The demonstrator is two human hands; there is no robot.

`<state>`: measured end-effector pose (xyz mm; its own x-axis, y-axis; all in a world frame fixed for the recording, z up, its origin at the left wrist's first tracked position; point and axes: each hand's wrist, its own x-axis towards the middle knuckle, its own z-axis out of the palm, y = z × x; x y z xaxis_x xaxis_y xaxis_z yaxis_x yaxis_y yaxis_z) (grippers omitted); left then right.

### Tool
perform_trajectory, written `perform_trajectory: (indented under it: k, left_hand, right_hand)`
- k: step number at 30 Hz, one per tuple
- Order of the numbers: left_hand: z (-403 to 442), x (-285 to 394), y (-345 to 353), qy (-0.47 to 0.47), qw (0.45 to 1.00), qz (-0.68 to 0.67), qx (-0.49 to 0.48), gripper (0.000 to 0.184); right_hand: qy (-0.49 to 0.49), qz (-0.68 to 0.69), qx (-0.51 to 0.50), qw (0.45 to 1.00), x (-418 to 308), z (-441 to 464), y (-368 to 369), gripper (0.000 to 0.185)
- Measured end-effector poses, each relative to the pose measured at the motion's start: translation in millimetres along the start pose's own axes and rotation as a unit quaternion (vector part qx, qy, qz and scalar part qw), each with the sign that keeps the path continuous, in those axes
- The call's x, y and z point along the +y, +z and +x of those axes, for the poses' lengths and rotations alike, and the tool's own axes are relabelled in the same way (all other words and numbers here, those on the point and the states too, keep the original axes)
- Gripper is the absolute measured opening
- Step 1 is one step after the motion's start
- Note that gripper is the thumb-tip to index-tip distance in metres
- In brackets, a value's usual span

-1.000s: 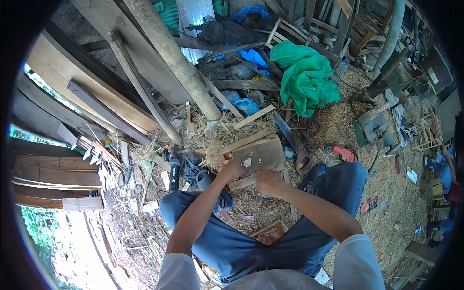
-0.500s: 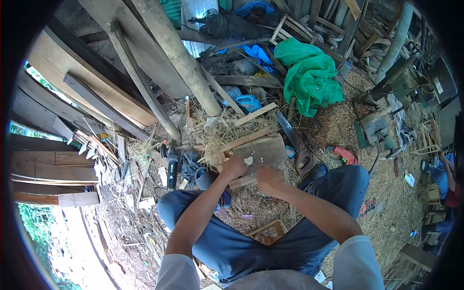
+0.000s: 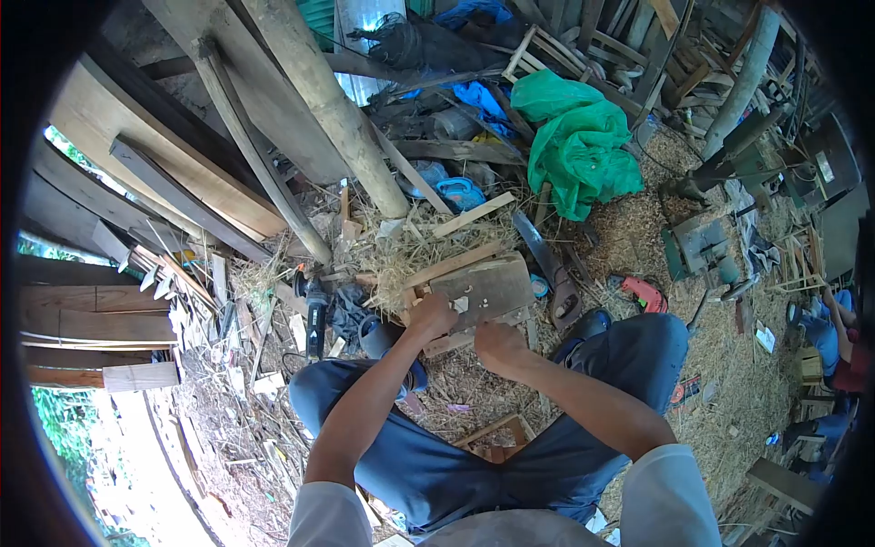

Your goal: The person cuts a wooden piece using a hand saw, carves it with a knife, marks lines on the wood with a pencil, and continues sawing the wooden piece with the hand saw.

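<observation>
Our left hand (image 3: 432,317) and right hand (image 3: 499,348) curl over the board (image 3: 497,290), seemingly at close work needing a steady hold, though we cannot tell what either grips.

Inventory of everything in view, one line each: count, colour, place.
wooden board: 1, grey-brown, on the ground by the hands
handsaw: 1, brown handle, dark blade, right of the board
power tool: 1, red-pink, right of the handsaw
grinder-like tool: 1, black, beyond the left knee
plastic sheet: 1, green, beyond the handsaw
round post: 1, pale brown, leaning, upper left of centre
planks: several, brown, far left
machine: 1, green-grey, right
straw and shavings: uncountable, tan, across the ground
other person: at least 1, blue and red clothing, right edge
left hand: 1, bare, at the board
right hand: 1, bare, board's near side
</observation>
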<state>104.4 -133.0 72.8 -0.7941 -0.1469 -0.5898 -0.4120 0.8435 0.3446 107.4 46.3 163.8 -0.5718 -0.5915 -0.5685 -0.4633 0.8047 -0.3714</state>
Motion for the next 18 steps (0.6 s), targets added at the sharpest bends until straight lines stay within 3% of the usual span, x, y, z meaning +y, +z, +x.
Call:
perform_trajectory:
  k: [3, 5, 9, 11, 18]
  left_hand:
    - [-5, 2, 0, -0.012, 0.999, 0.022, 0.026, 0.035]
    - [-11, 11, 0, -0.036, 0.997, 0.043, 0.053, 0.034]
    - [-16, 16, -3, -0.034, 0.997, 0.031, 0.063, 0.032]
    - [-20, 19, -3, -0.039, 0.995, 0.054, 0.078, 0.031]
    - [-33, 41, -21, -0.050, 0.997, 0.046, 0.023, 0.031]
  right_hand:
    - [-0.054, -0.053, 0.038, 0.996, 0, 8, 7, 0.039]
    - [0.046, -0.013, -0.034, 0.998, -10, 9, -1, 0.040]
    - [0.019, 0.001, -0.013, 1.000, -5, 18, 0, 0.039]
    - [-0.011, 0.010, 0.060, 0.998, 5, 30, 21, 0.027]
    - [0.068, 0.025, 0.016, 0.997, -2, 49, 25, 0.028]
